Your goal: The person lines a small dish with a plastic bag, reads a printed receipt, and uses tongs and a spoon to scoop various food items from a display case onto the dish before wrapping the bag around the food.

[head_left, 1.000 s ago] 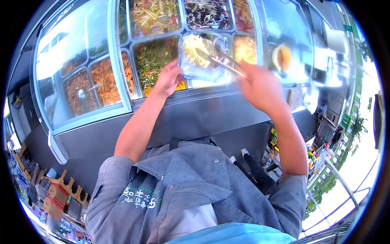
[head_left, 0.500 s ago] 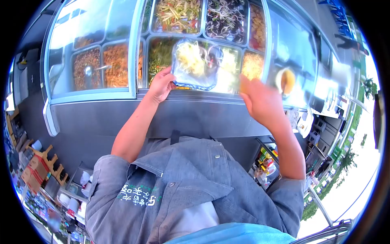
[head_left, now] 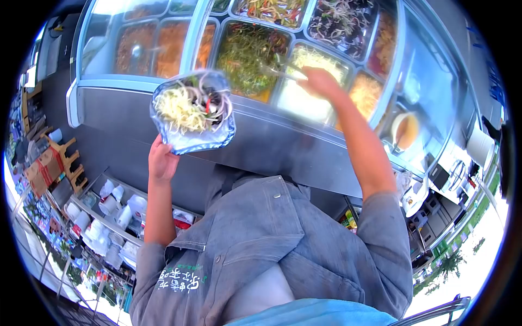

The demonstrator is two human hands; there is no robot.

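Note:
My left hand is closed on the lower left edge of a bowl lined with a thin clear plastic bag. Pale yellow shreds lie in it beside dark pieces, onion-like rings and a bit of red. In my right hand is a pair of metal tongs, smeared by motion. Their tips hang over the green shredded food, near its border with the container of pale shreds. Whether the tongs hold any food is too blurred to see.
Containers of dark sprouts and orange shreds sit in the metal-framed counter. Glass panels flank its opening. A round container of brown contents stands at right. White tubs fill a shelf at lower left.
My left hand has brought the bowl left and toward me, away from the containers. My right hand has moved up and left, with the tongs now over the green food. The view has shifted.

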